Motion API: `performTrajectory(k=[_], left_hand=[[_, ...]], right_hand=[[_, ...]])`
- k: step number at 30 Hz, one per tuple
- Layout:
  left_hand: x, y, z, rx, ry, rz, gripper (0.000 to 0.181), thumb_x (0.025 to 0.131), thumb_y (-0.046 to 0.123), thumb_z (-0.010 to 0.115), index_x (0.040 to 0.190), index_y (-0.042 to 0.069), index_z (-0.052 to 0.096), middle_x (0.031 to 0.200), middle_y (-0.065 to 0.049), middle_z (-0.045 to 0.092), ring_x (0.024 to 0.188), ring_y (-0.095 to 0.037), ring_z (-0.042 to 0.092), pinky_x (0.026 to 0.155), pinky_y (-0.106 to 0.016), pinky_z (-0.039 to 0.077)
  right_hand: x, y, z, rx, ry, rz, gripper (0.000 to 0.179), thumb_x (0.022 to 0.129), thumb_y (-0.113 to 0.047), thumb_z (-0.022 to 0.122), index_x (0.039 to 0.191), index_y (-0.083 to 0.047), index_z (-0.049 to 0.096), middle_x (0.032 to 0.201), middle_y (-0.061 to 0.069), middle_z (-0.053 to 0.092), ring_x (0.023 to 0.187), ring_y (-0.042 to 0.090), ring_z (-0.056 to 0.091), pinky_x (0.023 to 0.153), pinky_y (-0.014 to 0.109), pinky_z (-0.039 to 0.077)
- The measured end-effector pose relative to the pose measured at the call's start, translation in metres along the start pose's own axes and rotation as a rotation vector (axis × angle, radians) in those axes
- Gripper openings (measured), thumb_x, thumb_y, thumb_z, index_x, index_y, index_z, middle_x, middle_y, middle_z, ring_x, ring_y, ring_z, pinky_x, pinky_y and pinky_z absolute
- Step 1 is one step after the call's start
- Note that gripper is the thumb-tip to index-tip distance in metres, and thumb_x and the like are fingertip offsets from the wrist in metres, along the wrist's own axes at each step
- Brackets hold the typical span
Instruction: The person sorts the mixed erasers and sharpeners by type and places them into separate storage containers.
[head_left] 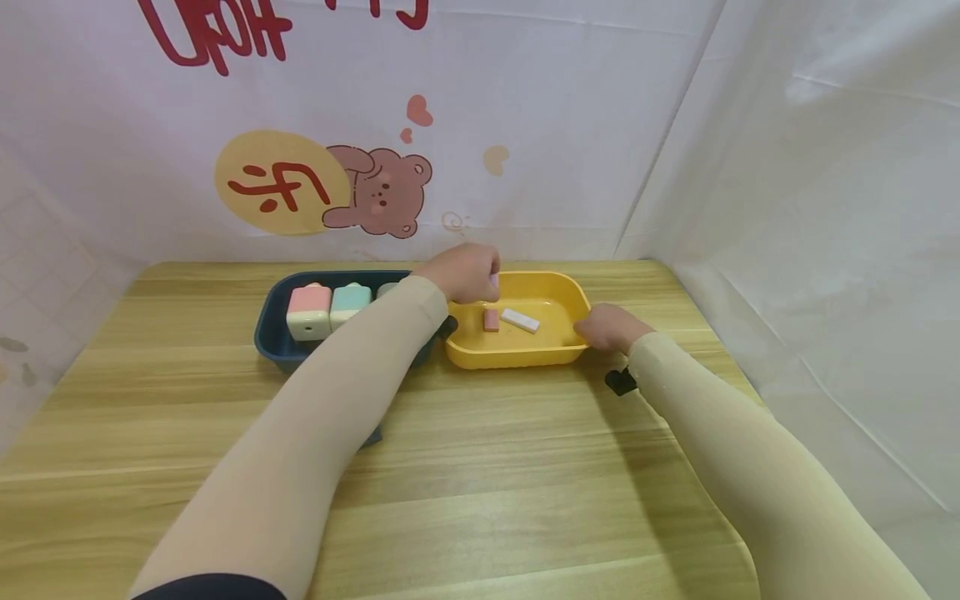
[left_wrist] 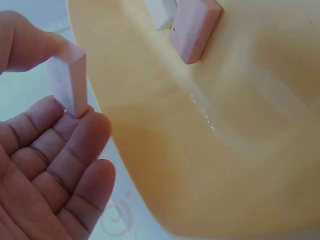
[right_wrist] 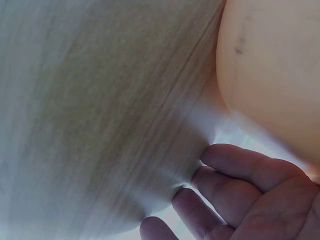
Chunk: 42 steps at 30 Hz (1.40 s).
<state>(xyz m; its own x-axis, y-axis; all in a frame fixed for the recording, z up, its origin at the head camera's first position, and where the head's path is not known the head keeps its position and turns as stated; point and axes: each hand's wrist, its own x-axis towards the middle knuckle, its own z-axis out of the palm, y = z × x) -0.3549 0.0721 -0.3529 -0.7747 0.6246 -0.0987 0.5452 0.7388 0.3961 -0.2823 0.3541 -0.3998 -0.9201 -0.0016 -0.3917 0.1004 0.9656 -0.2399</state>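
Note:
My left hand (head_left: 468,273) is over the left end of a yellow tray (head_left: 517,360). Between thumb and fingers it pinches a small pale pink rectangular block (left_wrist: 71,82), held above the tray rim. Inside the tray lie a darker pink block (head_left: 491,320) and a white oblong block (head_left: 521,320). At the tray's right end, my right hand (head_left: 611,327) holds the rim. Its fingers (right_wrist: 230,192) curve along the outside wall, the tips down by the wooden tabletop; the thumb is out of sight in the right wrist view.
Left of the yellow tray stands a dark blue tray (head_left: 268,354), partly behind the left forearm. It holds cream ceramic pieces, one with a pink top (head_left: 309,312) and one with a mint top (head_left: 351,302). A dark flat object (head_left: 372,437) peeks out beneath that forearm. White printed cloth (head_left: 525,167) hangs behind the table.

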Motion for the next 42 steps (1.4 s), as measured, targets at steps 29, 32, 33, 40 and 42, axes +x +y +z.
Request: performTrajectory(k=[29,32,33,40,42], left_hand=[[0.019,-0.001,0.019,0.184,-0.234,-0.192,0.013,0.089,0.024,0.074,0.093,0.013,0.069,0.089,-0.004,0.064,0.081,-0.021,0.06,0.066,-0.031,0.045],[0.017,0.002,0.019,0.174,-0.242,-0.212,0.013,0.089,0.022,0.072,0.097,0.012,0.07,0.093,-0.004,0.065,0.083,-0.022,0.061,0.067,-0.031,0.045],[0.016,0.003,0.019,0.179,-0.246,-0.212,0.013,0.089,0.022,0.072,0.098,0.012,0.069,0.094,-0.004,0.065,0.084,-0.022,0.061,0.067,-0.031,0.045],[0.013,0.01,0.017,0.214,-0.285,-0.195,0.01,0.089,0.017,0.07,0.096,0.011,0.071,0.096,-0.006,0.066,0.083,-0.022,0.058,0.065,-0.031,0.041],[0.011,0.011,0.017,0.222,-0.291,-0.186,0.009,0.089,0.017,0.07,0.096,0.011,0.071,0.096,-0.005,0.066,0.083,-0.022,0.058,0.065,-0.03,0.041]], right_hand=[[0.003,0.002,0.001,-0.004,0.0,-0.006,0.026,0.096,-0.028,0.044,0.081,-0.011,0.058,0.078,0.006,0.055,0.074,0.023,0.055,0.069,0.033,0.044],[0.003,0.003,0.0,-0.009,0.003,-0.01,0.026,0.096,-0.028,0.044,0.081,-0.011,0.058,0.079,0.006,0.055,0.075,0.024,0.056,0.069,0.033,0.044],[0.003,0.003,0.0,-0.009,0.003,-0.011,0.026,0.096,-0.028,0.044,0.081,-0.011,0.058,0.079,0.006,0.055,0.075,0.024,0.056,0.069,0.033,0.044],[0.006,0.004,0.0,-0.01,0.001,-0.005,0.027,0.097,-0.028,0.044,0.081,-0.011,0.058,0.078,0.006,0.055,0.075,0.024,0.056,0.069,0.033,0.044],[0.005,0.003,0.0,-0.01,0.001,-0.002,0.027,0.097,-0.028,0.045,0.081,-0.011,0.058,0.078,0.006,0.055,0.075,0.025,0.056,0.069,0.033,0.044]])
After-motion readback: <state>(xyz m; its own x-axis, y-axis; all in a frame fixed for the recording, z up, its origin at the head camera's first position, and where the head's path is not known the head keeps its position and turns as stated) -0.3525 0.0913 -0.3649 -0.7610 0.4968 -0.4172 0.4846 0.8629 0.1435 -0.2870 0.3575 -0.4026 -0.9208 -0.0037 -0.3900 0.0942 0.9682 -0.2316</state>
